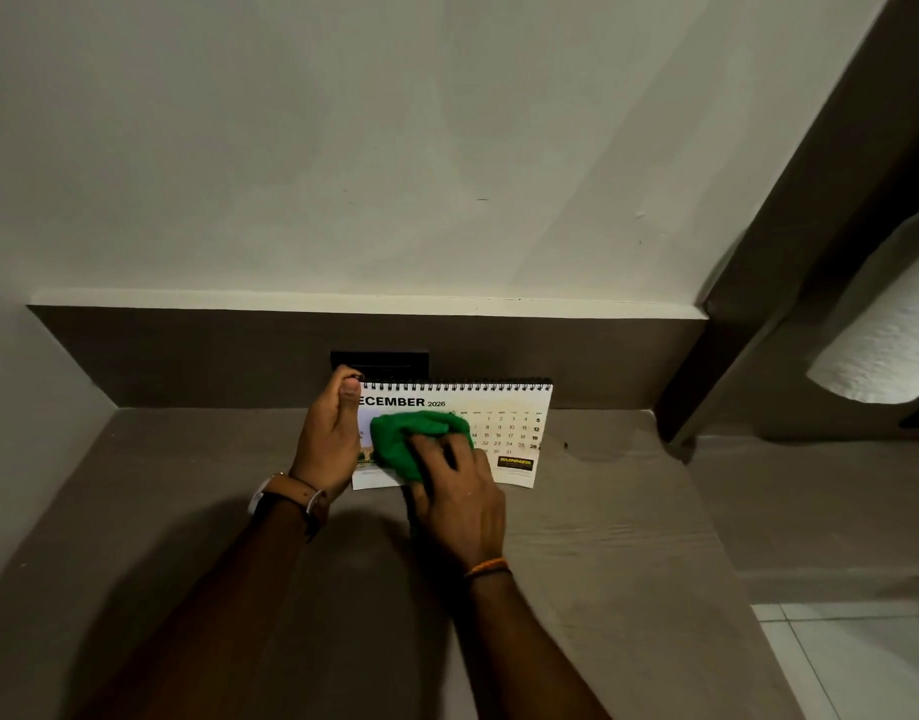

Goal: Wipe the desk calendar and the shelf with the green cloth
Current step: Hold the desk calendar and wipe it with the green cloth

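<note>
A white spiral-bound desk calendar [509, 407] showing December stands on the brown shelf [602, 537] against the back panel. My left hand [330, 439], with a watch on the wrist, grips the calendar's left edge, thumb on the top corner. My right hand [460, 504] presses the bunched green cloth [405, 439] flat against the calendar's front page, covering its left and middle part. The date grid on the right side stays visible.
A black wall socket plate [379, 362] sits on the back panel just behind the calendar. A dark vertical frame [758, 330] bounds the shelf on the right, with a white textured object [883, 345] beyond it. Pale floor tiles [852, 662] show at the lower right.
</note>
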Tool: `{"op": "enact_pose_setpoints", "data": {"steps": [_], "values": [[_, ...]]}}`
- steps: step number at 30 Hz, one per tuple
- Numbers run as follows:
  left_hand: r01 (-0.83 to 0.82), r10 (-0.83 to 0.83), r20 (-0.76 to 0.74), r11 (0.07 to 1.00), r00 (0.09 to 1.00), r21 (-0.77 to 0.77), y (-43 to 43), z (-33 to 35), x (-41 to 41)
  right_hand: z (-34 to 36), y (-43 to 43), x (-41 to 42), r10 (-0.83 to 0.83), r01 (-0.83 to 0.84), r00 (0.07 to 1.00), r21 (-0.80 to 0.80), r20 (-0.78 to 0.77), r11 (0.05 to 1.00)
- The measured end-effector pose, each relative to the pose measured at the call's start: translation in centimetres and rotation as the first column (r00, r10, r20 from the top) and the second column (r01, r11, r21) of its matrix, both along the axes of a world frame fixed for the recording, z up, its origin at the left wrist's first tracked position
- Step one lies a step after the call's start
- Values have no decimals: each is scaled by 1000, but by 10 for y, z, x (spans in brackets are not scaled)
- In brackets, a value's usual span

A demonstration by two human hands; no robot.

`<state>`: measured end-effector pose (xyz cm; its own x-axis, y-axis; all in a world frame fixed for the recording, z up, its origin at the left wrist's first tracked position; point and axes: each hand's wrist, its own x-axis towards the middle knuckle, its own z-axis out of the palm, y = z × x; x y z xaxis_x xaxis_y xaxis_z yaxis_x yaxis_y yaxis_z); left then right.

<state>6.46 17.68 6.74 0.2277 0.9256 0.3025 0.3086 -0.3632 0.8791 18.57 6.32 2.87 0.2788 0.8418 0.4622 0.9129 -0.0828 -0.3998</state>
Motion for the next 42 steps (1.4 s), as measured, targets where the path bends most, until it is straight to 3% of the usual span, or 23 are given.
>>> {"op": "enact_pose_setpoints", "data": {"steps": [3,6,8,10,13,16,18,21,23,27,31,34,38,40,42], "values": [[-14,14,-33,1000,999,-2,0,2,0,1,-8,23,-137,153,973,75,-188,985],[14,-15,-25,999,1000,-32,0,4,0,2,-22,54,-319,426,831,153,-455,892],[22,-22,-13,999,1000,-46,2,4,0,5,-21,61,-373,520,759,153,-534,840],[26,-26,4,998,1000,-57,2,5,1,7,-16,53,-326,466,789,161,-521,870],[16,-15,18,998,1000,-61,3,6,2,6,-9,28,-153,228,900,143,-408,963],[8,-7,14,997,1000,-82,4,9,2,1,-11,11,-33,41,955,24,-296,999],[2,-3,-12,997,1000,-81,4,9,2,1,-16,20,-87,102,941,32,-327,994],[9,-12,-26,994,1000,-112,5,11,1,6,-25,52,-308,395,823,92,-477,914],[8,-10,-17,992,1000,-124,5,11,1,12,-24,64,-364,477,774,100,-519,873],[-6,6,3,996,1000,-90,4,11,2,26,-5,36,-209,293,875,134,-436,947],[-24,21,-40,998,999,-56,7,9,3,13,-5,7,-16,1,946,-46,-322,999],[-4,-1,-56,995,998,-97,9,9,2,9,-18,24,-158,156,908,-37,-388,987],[13,-18,-37,992,999,-126,8,9,2,27,-17,66,-407,504,742,42,-533,863],[18,-22,-27,992,999,-129,7,6,1,39,-5,62,-338,464,776,120,-532,878],[-4,2,-22,993,1000,-120,8,3,2,45,6,35,-175,282,864,166,-473,945]]}}
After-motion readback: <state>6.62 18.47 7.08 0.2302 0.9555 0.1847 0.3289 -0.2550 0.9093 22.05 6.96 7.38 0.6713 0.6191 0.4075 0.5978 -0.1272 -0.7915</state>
